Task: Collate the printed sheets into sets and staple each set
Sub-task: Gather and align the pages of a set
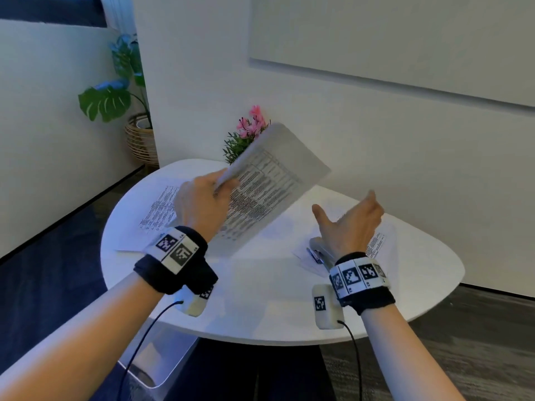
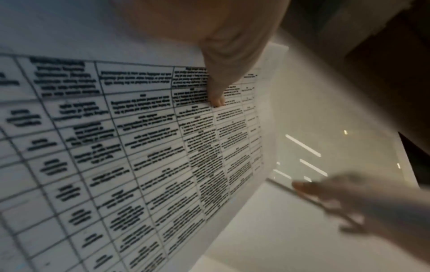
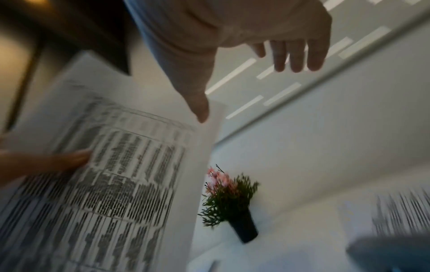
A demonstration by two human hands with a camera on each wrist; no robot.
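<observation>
My left hand (image 1: 202, 195) holds a set of printed sheets (image 1: 266, 186) lifted off the white table (image 1: 260, 299), tilted up toward the wall; its thumb (image 2: 216, 88) presses on the printed table (image 2: 139, 147). My right hand (image 1: 350, 224) hovers open to the right of the sheets, fingers (image 3: 295, 55) spread and thumb out, touching nothing. A grey stapler (image 1: 318, 250) lies on the table just below the right hand. More printed sheets lie flat at the left (image 1: 156, 215) and at the right (image 1: 376, 244).
A small pot of pink flowers (image 1: 246, 134) stands at the table's back edge behind the lifted sheets. A large plant in a woven basket (image 1: 142, 137) stands on the floor at the left. A white bin (image 1: 156, 360) sits under the table's front left.
</observation>
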